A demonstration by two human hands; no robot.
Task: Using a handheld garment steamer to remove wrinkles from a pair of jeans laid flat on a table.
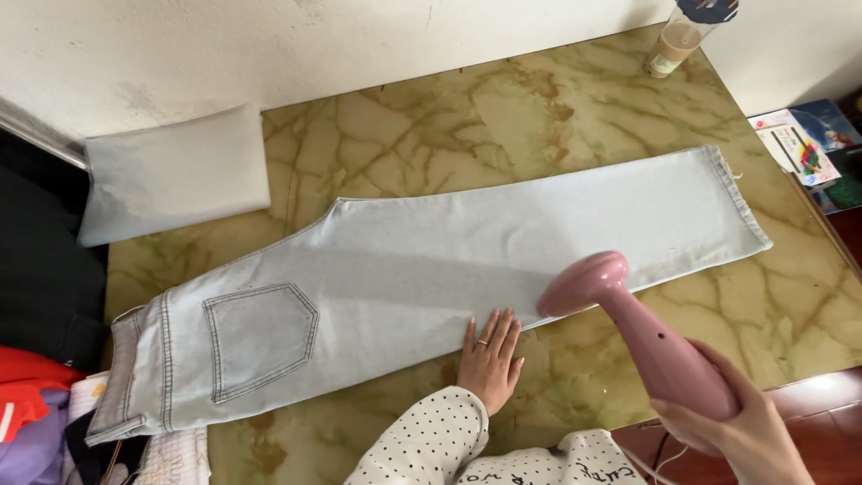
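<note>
Left hand (490,355), lower centre of frame: flat, fingers together and extended, grasping nothing, pressed on the lower edge of the pale blue jeans (422,278) where fabric meets bench (790,305). Right hand (741,422), lower right: clenched around the handle of the pink garment steamer (642,328), head tilted down and touching or just above the lower edge of the leg, just right of the left hand; contact not determinable.

Left to right across the frame:
- Far left: dark, red and purple clothes (36,377), partly under the waistband.
- Upper left: pale folded fabric pad (175,175) against the wall, apart from the jeans.
- Centre: jeans folded leg on leg, laid diagonally, back pocket (260,337) up at lower left, hem at upper right.
- Top right: bottle (682,36) at the bench edge.
- Far right: coloured booklets (808,148).

Progress, judged: garment laid out and held flat; steamer head at mid-leg. Faint creases visible near the centre of the leg. Which areas are already steamed: not determinable.
</note>
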